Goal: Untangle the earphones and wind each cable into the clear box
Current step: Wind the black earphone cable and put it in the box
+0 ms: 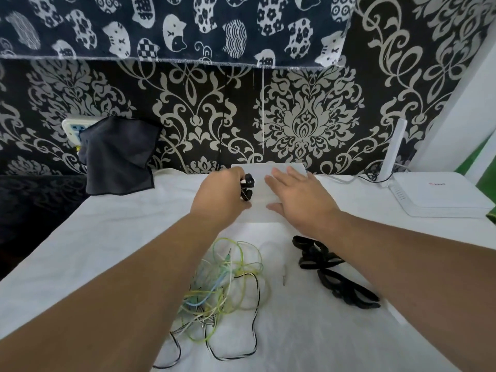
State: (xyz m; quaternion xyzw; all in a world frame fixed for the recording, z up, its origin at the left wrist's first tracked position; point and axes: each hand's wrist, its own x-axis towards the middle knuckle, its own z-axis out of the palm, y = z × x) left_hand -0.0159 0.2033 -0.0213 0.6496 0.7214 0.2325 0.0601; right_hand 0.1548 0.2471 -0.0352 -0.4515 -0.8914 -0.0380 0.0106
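A clear box (261, 173) lies on the white cloth at the back of the table, near the wall. My left hand (222, 191) is closed around a wound black earphone (247, 187) at the box's left edge. My right hand (298, 197) rests flat, fingers spread, on top of the box. In front of me sits a tangle of green, yellow, light blue and black-and-white cables (222, 288). A loose jack plug (284, 275) lies just right of the tangle. A flat black cable bundle (332, 272) lies farther right, partly under my right forearm.
A white router (434, 196) with an upright antenna stands at the back right. A dark cloth (118, 154) hangs over a wall socket at the back left. The table's left edge drops off into a dark area.
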